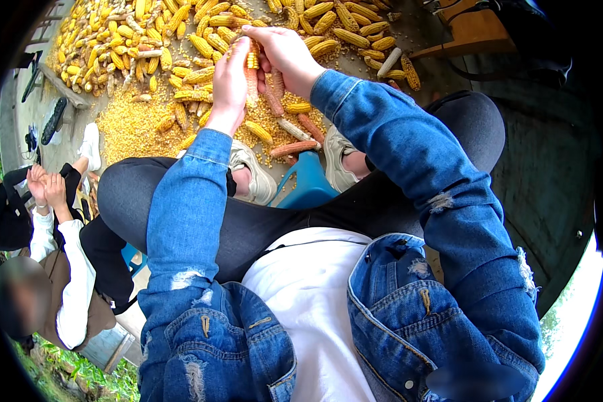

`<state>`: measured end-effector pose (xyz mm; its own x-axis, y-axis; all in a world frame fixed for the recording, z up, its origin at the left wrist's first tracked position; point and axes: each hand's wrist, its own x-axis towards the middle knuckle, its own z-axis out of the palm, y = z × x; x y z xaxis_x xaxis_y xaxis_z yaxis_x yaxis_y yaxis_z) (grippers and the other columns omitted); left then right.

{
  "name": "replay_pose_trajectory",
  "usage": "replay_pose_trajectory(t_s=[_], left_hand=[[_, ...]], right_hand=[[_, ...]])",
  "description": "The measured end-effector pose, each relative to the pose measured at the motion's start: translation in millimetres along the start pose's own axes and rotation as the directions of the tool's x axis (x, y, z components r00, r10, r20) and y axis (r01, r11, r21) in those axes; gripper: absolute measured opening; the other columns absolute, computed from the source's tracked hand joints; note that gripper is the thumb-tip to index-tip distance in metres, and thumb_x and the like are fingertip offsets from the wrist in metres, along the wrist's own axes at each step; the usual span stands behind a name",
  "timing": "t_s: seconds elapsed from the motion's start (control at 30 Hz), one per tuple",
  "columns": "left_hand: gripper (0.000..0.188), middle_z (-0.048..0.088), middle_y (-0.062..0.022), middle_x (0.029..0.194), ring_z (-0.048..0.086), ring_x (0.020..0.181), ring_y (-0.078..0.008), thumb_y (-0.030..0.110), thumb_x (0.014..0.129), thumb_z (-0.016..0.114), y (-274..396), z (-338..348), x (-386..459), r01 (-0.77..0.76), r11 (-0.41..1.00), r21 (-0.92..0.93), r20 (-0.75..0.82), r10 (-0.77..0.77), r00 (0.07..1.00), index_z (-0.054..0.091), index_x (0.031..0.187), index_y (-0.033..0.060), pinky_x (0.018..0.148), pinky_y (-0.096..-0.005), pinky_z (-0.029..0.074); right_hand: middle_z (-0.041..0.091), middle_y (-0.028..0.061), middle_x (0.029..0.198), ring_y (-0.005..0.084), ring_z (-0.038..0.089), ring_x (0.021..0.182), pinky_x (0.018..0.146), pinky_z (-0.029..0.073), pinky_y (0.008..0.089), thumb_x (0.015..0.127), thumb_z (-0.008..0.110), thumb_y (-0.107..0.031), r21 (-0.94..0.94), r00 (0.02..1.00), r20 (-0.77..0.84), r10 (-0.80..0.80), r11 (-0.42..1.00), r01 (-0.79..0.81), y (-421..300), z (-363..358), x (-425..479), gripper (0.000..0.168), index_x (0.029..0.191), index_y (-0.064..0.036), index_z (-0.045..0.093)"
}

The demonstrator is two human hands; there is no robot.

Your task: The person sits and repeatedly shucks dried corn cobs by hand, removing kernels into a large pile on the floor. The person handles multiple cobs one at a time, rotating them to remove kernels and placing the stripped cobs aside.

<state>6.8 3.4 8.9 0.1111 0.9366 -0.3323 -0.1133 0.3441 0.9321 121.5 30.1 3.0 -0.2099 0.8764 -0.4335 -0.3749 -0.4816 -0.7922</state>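
Note:
Both hands are raised together over the corn on the ground. My left hand (pixel 231 83) is wrapped around a partly shelled ear of corn (pixel 252 80), which stands nearly lengthwise in my view. A patch of yellow kernels remains near its upper part, and the lower part is bare pinkish cob. My right hand (pixel 289 55) grips the upper part of the same ear from the right side; some of its fingers are hidden. Just below it are bare reddish cobs (pixel 274 102). Loose kernels (pixel 130 130) and whole yellow ears (pixel 259 131) lie beneath and around my hands.
A large heap of corn ears (pixel 125 37) spreads beyond my hands. A blue plastic stool (pixel 306 186) is between my shoes (pixel 256 176). At left sits another person (pixel 75 296), hands (pixel 47 186) together. A wooden beam (pixel 64 88) borders the heap.

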Motion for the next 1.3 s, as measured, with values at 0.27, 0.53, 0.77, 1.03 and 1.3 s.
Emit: replay_pose_trajectory(t_s=[0.27,0.53,0.77,1.03,1.3], left_hand=[[0.041,0.059,-0.0038,0.072,0.053,0.055,-0.0097,0.039,0.100,0.041,-4,-5,0,0.065,0.995,-0.076,0.003,-0.065,0.998,0.060,0.093,0.0039,0.049,-0.0215,0.041],[0.035,0.058,-0.0024,0.073,0.051,0.054,-0.0083,0.038,0.100,0.043,-5,-4,2,0.037,0.997,-0.061,0.032,-0.035,0.999,0.059,0.093,0.0075,0.048,-0.0214,0.040],[0.035,0.058,-0.0025,0.073,0.052,0.054,-0.0084,0.039,0.101,0.042,-2,1,1,0.035,0.997,-0.065,0.050,-0.031,0.998,0.058,0.096,0.0077,0.050,-0.0214,0.041],[0.029,0.057,-0.0007,0.076,0.051,0.058,-0.0070,0.034,0.099,0.050,-4,-2,0,0.067,0.986,-0.155,0.057,-0.059,0.997,0.058,0.096,0.0070,0.050,-0.0205,0.041],[0.028,0.055,0.0001,0.075,0.052,0.059,-0.0069,0.033,0.100,0.049,-7,-4,3,0.042,0.997,-0.069,0.125,-0.033,0.992,0.057,0.097,0.0067,0.052,-0.0206,0.042]], right_hand=[[0.042,0.0041,0.050,0.0188,0.046,0.035,0.032,0.042,0.0351,0.094,0.057,-0.028,-0.024,1.000,-0.020,0.017,1.000,-0.017,-8,4,-8,0.028,0.080,-0.003,0.058],[0.043,0.0060,0.052,0.0204,0.048,0.036,0.032,0.042,0.0376,0.093,0.058,-0.026,0.003,1.000,-0.014,0.024,1.000,-0.024,-4,-2,-2,0.027,0.092,0.000,0.060],[0.041,0.0040,0.054,0.0195,0.045,0.038,0.033,0.042,0.0367,0.093,0.058,-0.026,-0.002,0.999,-0.035,0.035,0.999,-0.035,-7,-2,-4,0.026,0.086,-0.002,0.059],[0.042,0.0038,0.054,0.0195,0.048,0.038,0.033,0.042,0.0359,0.093,0.058,-0.025,0.019,0.998,-0.025,0.056,0.998,-0.056,-6,-6,-3,0.026,0.081,-0.002,0.056],[0.043,0.0046,0.053,0.0202,0.048,0.038,0.034,0.044,0.0372,0.092,0.058,-0.026,0.019,0.999,-0.020,0.031,0.999,-0.031,-7,-8,1,0.028,0.077,-0.003,0.053]])
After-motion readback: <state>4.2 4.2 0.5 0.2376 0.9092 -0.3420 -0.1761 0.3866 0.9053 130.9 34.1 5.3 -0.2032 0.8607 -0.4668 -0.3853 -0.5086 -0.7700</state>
